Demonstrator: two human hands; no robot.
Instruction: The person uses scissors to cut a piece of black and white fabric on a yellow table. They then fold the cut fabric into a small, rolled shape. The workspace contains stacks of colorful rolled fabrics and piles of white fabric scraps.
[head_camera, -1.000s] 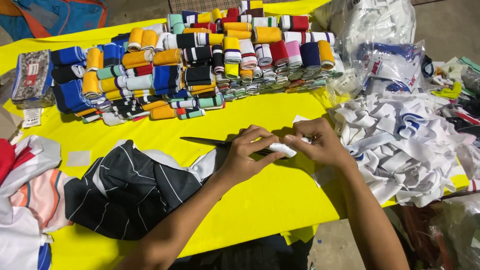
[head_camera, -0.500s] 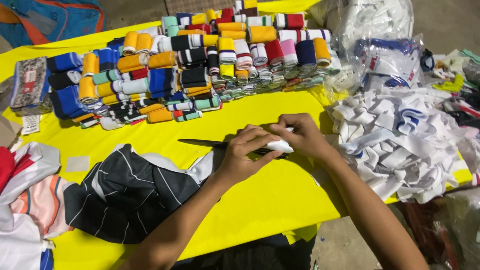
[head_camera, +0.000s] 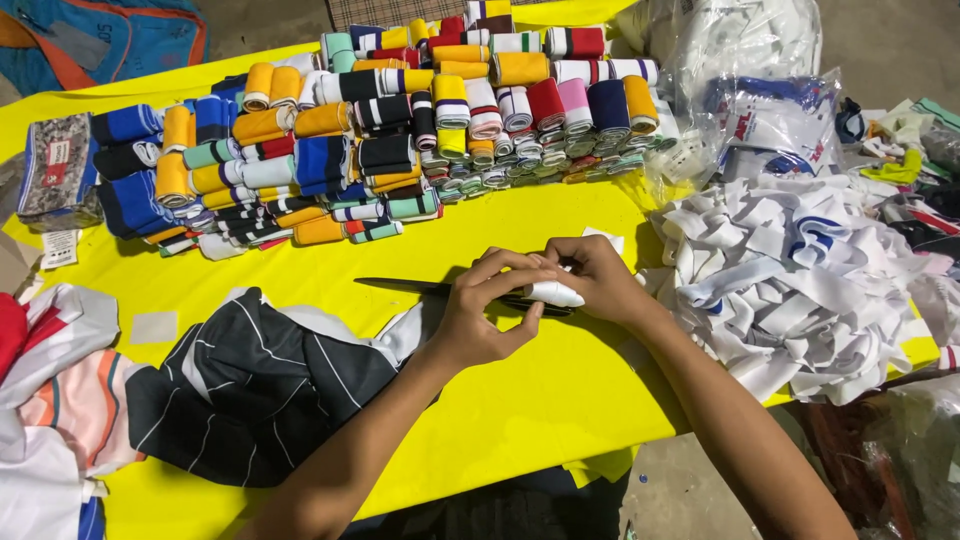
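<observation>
Both hands meet over the yellow table. My left hand and my right hand together grip a small white fabric roll, fingers curled around it. Dark scissors lie flat on the table just under and left of my left hand. A black garment with thin white stripes lies beside my left forearm.
Rows of rolled ribbed fabric bands in many colours fill the far side. A heap of loose white bands sits at the right, plastic bags behind it. White, red and orange garments lie at the left edge, with a patterned box above.
The hands have stayed together on the white roll, turning it slightly; the view has drifted a little. Nothing else on the table has moved.
</observation>
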